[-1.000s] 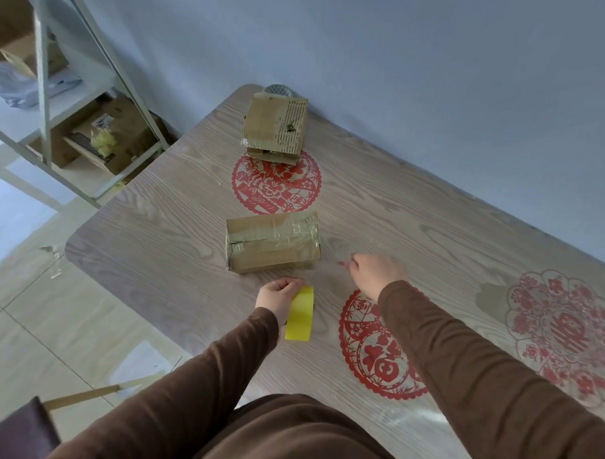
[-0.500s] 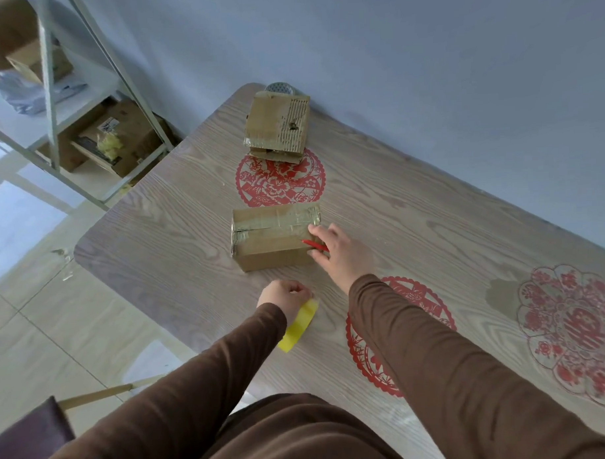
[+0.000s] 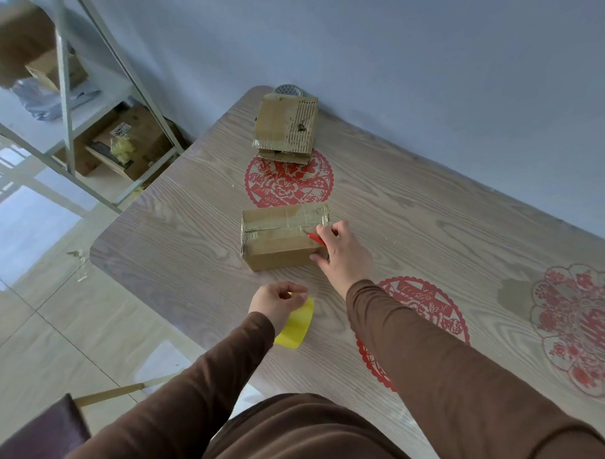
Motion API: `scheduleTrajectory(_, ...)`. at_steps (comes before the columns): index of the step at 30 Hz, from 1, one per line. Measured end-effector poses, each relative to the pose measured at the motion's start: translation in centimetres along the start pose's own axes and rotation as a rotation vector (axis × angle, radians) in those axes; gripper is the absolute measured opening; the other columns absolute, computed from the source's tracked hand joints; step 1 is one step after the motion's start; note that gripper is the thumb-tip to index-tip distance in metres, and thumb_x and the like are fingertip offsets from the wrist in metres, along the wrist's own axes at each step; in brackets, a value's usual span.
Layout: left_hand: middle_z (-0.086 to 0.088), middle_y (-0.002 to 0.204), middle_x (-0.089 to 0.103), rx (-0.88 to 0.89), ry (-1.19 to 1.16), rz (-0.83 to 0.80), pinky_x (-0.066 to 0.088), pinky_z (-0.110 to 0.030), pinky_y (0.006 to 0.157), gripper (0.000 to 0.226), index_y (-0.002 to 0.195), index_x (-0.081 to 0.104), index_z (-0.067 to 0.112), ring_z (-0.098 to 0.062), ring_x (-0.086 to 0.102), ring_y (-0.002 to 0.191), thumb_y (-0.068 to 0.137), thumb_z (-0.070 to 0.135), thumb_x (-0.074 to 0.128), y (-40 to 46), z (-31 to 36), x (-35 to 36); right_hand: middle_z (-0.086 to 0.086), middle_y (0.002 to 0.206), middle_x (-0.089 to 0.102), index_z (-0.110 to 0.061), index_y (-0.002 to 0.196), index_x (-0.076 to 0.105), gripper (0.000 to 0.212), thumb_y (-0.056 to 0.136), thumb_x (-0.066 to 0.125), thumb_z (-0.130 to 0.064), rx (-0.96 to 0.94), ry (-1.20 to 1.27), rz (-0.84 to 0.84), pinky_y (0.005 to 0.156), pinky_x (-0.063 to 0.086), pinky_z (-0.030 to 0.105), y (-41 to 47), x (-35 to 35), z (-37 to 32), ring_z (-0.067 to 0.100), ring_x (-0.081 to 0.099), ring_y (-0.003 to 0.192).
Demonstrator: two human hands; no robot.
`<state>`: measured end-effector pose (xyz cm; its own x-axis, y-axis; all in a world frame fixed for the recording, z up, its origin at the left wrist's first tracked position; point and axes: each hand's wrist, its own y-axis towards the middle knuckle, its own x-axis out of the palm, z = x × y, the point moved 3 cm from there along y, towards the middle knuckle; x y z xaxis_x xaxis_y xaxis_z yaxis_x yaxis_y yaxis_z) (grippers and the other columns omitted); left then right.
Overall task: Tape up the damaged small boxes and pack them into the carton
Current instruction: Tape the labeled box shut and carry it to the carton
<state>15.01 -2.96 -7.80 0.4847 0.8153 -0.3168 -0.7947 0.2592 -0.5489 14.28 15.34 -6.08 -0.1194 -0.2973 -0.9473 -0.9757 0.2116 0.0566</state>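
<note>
A small cardboard box (image 3: pixel 277 237) with shiny clear tape over its top lies on the wooden table (image 3: pixel 431 231) in front of me. My right hand (image 3: pixel 339 252) grips a thin red tool (image 3: pixel 316 239), its tip touching the right end of the box top, while the thumb rests against the box's front corner. My left hand (image 3: pixel 278 300) holds a yellow roll of tape (image 3: pixel 296 324) just above the table near the front edge. A second, torn small box (image 3: pixel 285 128) sits at the far end of the table by the wall.
Red paper-cut decals (image 3: pixel 289 180) mark the tabletop. A round metal object (image 3: pixel 287 90) peeks out behind the far box. To the left stands a metal shelf (image 3: pixel 67 110) with cartons on it. A dark chair (image 3: pixel 37 441) is at the lower left.
My right hand moved from the table up to the near box's right end, bringing the red tool onto the taped top. My left hand with the yellow roll tilted slightly.
</note>
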Motion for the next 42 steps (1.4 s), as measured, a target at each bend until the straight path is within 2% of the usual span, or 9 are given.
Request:
scheduleTrajectory(4, 0.006, 0.065, 0.049, -0.012, -0.093, -0.007, 0.035, -0.025, 0.054, 0.013, 0.075, 0.076, 0.026, -0.013, 0.043, 0.058, 0.083, 0.016, 0.08, -0.4, 0.2, -0.5, -0.004, 0.119, 0.046, -0.036, 0.136, 0.053, 0.051, 0.088, 0.073, -0.036, 0.058, 0.161, 0.074, 0.055, 0.05, 0.028, -1.3, -0.9, 0.9, 0.014, 0.058, 0.089)
scheduleTrajectory(9, -0.004, 0.094, 0.053, 0.103, -0.177, 0.092, 0.045, -0.032, 0.065, 0.014, 0.069, 0.073, 0.031, -0.018, 0.055, 0.072, 0.063, 0.04, 0.082, -1.0, 2.3, -1.7, -0.002, 0.092, 0.064, -0.039, 0.136, 0.054, 0.033, 0.104, 0.048, -0.043, 0.408, 0.829, 0.029, 0.075, 0.049, 0.031, -5.7, -2.0, 1.8, 0.004, 0.06, 0.077)
scheduleTrajectory(15, -0.006, 0.084, 0.069, 0.128, -0.321, 0.092, 0.049, -0.032, 0.066, 0.008, 0.079, 0.078, 0.017, -0.017, 0.061, 0.072, 0.078, 0.022, 0.084, -1.6, 5.4, -1.2, -0.018, 0.155, 0.039, -0.054, 0.155, 0.003, 0.073, 0.097, 0.046, -0.062, 0.258, 1.187, -0.352, 0.117, 0.033, 0.029, -11.2, -2.0, -3.5, 0.003, 0.038, 0.143)
scheduleTrajectory(20, -0.002, 0.071, 0.072, 0.11, -0.319, 0.158, 0.052, -0.028, 0.063, 0.008, 0.078, 0.077, 0.011, -0.013, 0.062, 0.065, 0.082, 0.016, 0.082, -0.7, 7.6, -1.9, -0.024, 0.137, 0.048, -0.059, 0.152, -0.001, 0.072, 0.101, 0.048, -0.045, 0.299, 1.237, -0.249, 0.097, 0.04, 0.013, -11.4, -4.5, -5.1, -0.01, 0.051, 0.115)
scheduleTrajectory(26, -0.005, 0.076, 0.068, 0.075, -0.34, 0.102, 0.051, -0.027, 0.064, 0.007, 0.08, 0.072, 0.009, -0.016, 0.059, 0.067, 0.085, 0.008, 0.077, 1.5, 10.3, -2.1, -0.02, 0.161, 0.03, -0.057, 0.151, 0.024, 0.052, 0.104, 0.043, -0.047, 0.199, 1.16, -0.324, 0.114, 0.03, 0.022, -10.4, -6.9, -4.4, -0.007, 0.039, 0.137)
scheduleTrajectory(30, -0.003, 0.073, 0.06, 0.066, -0.373, 0.13, 0.048, -0.02, 0.052, 0.015, 0.091, 0.072, 0.007, -0.008, 0.049, 0.052, 0.083, 0.016, 0.081, 4.6, 13.1, -3.1, -0.015, 0.116, 0.064, -0.056, 0.142, 0.045, 0.04, 0.106, 0.046, -0.041, 0.327, 1.132, -0.39, 0.112, 0.044, 0.043, -12.1, -5.0, -4.2, 0.004, 0.063, 0.109)
scheduleTrajectory(35, -0.004, 0.088, 0.076, 0.076, -0.256, 0.127, 0.062, -0.035, 0.077, 0.024, 0.091, 0.075, 0.008, -0.024, 0.072, 0.075, 0.078, 0.025, 0.086, 8.2, 13.8, -3.7, -0.008, 0.117, 0.069, -0.049, 0.141, 0.049, 0.037, 0.106, 0.046, -0.039, 0.503, 1.102, -0.344, 0.101, 0.051, 0.034, -11.8, -4.2, -3.2, 0.01, 0.067, 0.104)
scheduleTrajectory(39, 0.002, 0.088, 0.077, 0.124, -0.046, 0.139, 0.062, -0.038, 0.083, 0.014, 0.082, 0.078, 0.026, -0.019, 0.069, 0.08, 0.077, 0.036, 0.086, 10.5, 14.5, -3.2, -0.018, 0.138, 0.056, -0.05, 0.147, 0.041, 0.042, 0.106, 0.043, -0.039, 0.503, 0.973, -0.345, 0.11, 0.04, 0.028, -11.5, -4.6, -3.2, 0.003, 0.051, 0.127)
scheduleTrajectory(42, 0.018, 0.091, 0.074, 0.138, 0.109, 0.179, 0.051, -0.045, 0.099, 0.026, 0.078, 0.075, 0.049, -0.019, 0.067, 0.1, 0.061, 0.068, 0.078, 11.6, 14.1, -3.2, -0.008, 0.141, 0.059, -0.047, 0.15, 0.037, 0.044, 0.107, 0.039, -0.039, 0.49, 0.888, -0.341, 0.107, 0.042, 0.031, -10.8, -4.7, -3.1, 0.012, 0.054, 0.129)
